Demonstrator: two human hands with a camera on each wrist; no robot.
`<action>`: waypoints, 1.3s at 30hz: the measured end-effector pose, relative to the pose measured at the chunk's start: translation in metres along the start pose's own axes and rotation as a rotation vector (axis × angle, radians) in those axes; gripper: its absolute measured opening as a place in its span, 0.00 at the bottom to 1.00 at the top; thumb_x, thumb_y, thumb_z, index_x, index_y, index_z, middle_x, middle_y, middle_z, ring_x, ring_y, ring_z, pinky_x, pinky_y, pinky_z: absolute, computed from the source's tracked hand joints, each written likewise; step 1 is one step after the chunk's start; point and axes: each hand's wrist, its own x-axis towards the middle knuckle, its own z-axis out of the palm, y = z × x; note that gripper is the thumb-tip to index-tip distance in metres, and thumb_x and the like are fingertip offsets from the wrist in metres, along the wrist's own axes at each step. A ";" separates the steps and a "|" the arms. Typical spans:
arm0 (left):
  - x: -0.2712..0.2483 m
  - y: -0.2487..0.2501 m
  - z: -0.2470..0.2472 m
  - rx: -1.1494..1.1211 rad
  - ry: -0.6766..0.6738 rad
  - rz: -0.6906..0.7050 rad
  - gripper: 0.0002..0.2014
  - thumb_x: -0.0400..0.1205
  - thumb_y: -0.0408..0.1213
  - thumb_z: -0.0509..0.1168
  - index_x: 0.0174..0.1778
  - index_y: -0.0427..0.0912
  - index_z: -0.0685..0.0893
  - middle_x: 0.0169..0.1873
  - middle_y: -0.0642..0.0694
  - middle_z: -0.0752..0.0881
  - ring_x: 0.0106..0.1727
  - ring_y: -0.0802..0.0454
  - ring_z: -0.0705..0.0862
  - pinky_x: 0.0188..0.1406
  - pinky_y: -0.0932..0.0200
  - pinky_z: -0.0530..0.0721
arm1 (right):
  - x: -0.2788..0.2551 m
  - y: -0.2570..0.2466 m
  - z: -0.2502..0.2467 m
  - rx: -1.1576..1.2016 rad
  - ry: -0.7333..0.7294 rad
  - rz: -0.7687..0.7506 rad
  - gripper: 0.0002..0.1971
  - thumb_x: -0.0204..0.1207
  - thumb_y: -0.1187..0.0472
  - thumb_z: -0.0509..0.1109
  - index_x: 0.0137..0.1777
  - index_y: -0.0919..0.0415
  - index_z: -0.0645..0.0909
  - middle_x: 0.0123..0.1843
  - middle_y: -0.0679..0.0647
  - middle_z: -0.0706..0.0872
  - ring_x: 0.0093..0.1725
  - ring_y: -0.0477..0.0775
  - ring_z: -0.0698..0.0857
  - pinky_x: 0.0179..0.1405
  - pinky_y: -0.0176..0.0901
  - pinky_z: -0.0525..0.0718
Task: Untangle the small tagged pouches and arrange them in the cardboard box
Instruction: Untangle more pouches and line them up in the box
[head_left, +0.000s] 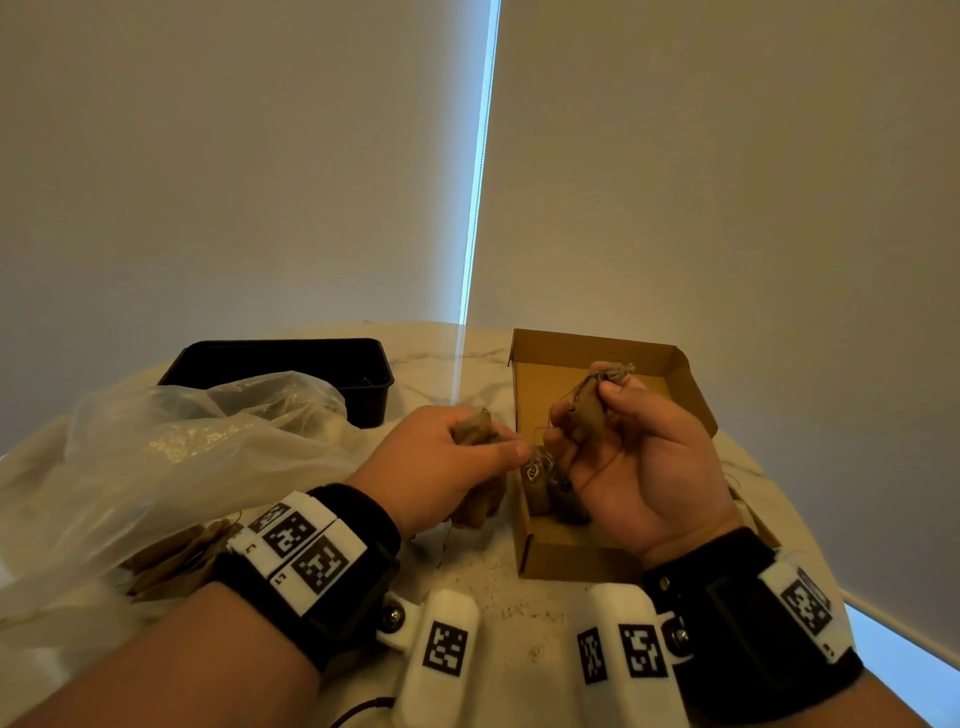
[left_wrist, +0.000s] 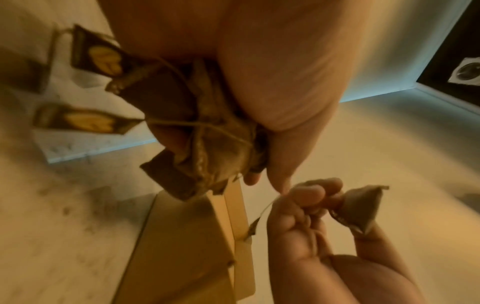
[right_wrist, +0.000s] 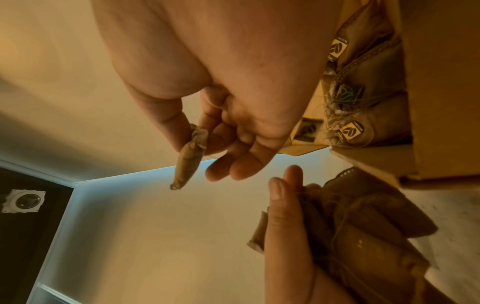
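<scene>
My left hand (head_left: 493, 448) grips a tangled bunch of small brown pouches (left_wrist: 205, 144), their dark tags (left_wrist: 98, 55) dangling on twine. To its right, my right hand (head_left: 576, 415) pinches a single pouch (head_left: 589, 402) between thumb and fingers, above the open cardboard box (head_left: 587, 345). A thin string (head_left: 540, 434) runs between the two hands. Several tagged pouches (right_wrist: 363, 86) lie inside the box near its front end. In the right wrist view the pinched pouch (right_wrist: 188, 160) hangs from my fingers, and the left hand's bunch (right_wrist: 363, 226) sits just outside the box wall (right_wrist: 441, 102).
A black plastic tray (head_left: 280, 364) stands at the back left of the round marble table (head_left: 467, 582). A crumpled clear plastic bag (head_left: 182, 457) covers the left side, with more brown pouches (head_left: 176, 556) lying at its edge. Window blinds close off the back.
</scene>
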 end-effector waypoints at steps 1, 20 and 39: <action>-0.001 0.000 0.001 0.009 -0.027 0.002 0.06 0.81 0.38 0.73 0.48 0.39 0.90 0.31 0.29 0.85 0.29 0.42 0.83 0.30 0.52 0.86 | 0.000 0.000 0.000 0.004 -0.004 0.003 0.07 0.71 0.65 0.65 0.43 0.59 0.85 0.38 0.61 0.83 0.39 0.58 0.85 0.36 0.47 0.87; 0.009 -0.013 0.005 0.198 -0.028 0.039 0.03 0.77 0.40 0.77 0.45 0.48 0.93 0.25 0.51 0.87 0.27 0.54 0.86 0.31 0.58 0.83 | -0.002 -0.001 0.005 0.077 -0.027 0.006 0.07 0.69 0.65 0.65 0.43 0.61 0.84 0.37 0.61 0.84 0.37 0.57 0.90 0.39 0.49 0.91; 0.007 -0.009 0.006 0.277 -0.010 0.063 0.01 0.79 0.39 0.75 0.42 0.48 0.92 0.24 0.56 0.86 0.26 0.59 0.85 0.33 0.58 0.87 | -0.001 -0.002 0.004 0.108 -0.015 0.007 0.07 0.70 0.65 0.65 0.43 0.61 0.84 0.37 0.60 0.86 0.38 0.59 0.91 0.40 0.49 0.92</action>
